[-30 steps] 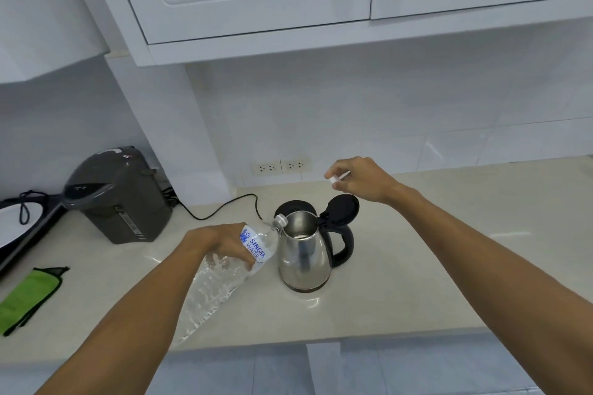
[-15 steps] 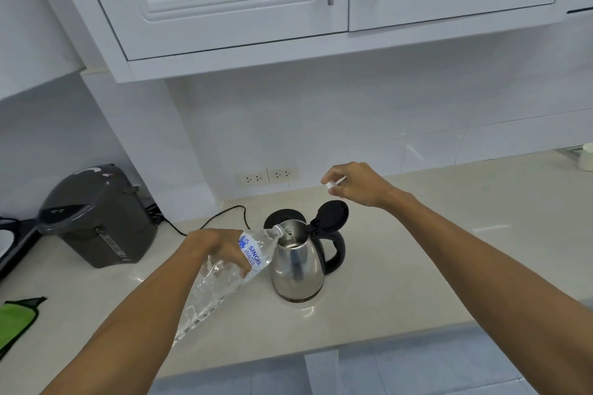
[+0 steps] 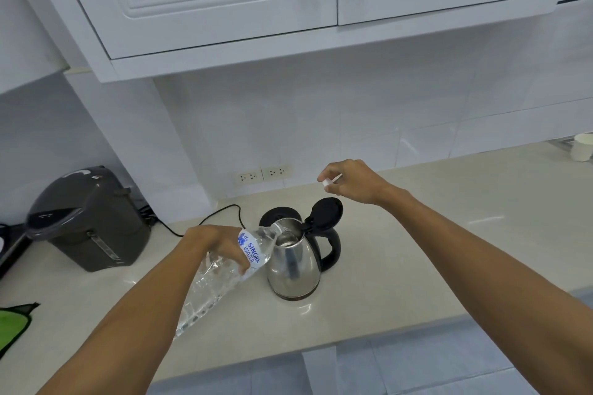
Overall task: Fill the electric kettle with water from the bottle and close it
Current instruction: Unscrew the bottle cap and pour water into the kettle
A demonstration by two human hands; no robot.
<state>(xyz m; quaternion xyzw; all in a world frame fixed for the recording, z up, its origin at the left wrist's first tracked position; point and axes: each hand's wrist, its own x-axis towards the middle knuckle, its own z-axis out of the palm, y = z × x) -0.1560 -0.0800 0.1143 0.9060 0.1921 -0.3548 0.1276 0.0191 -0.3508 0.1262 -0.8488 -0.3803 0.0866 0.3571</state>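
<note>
A: Left hand (image 3: 215,242)?
B: Fingers wrapped tight round the bottle (image 3: 224,272) at its labelled shoulder. Bottle tipped, neck up at 1 o'clock, mouth right at the kettle (image 3: 293,263) rim. Thin clear plastic, crinkled, water inside; white label, blue print.

A: Right hand (image 3: 351,181)?
B: In the air at 1 o'clock from the kettle, above the lid (image 3: 325,212), not touching it. Fingertips pinched on a small white cap (image 3: 329,182).

A: Kettle?
B: Centre of the counter (image 3: 417,266). Polished steel, tapering upward, mirror reflections. Black plastic handle at 3 o'clock; round black lid hinged open, standing up. Black cord (image 3: 205,221) runs toward 10 o'clock.

A: Surroundings?
B: Smooth, glossy beige counter. Matte grey water pot (image 3: 86,221) at 9 o'clock, well apart. Green cloth (image 3: 12,324) at the left edge. White cup (image 3: 582,147) far at 2 o'clock.
</note>
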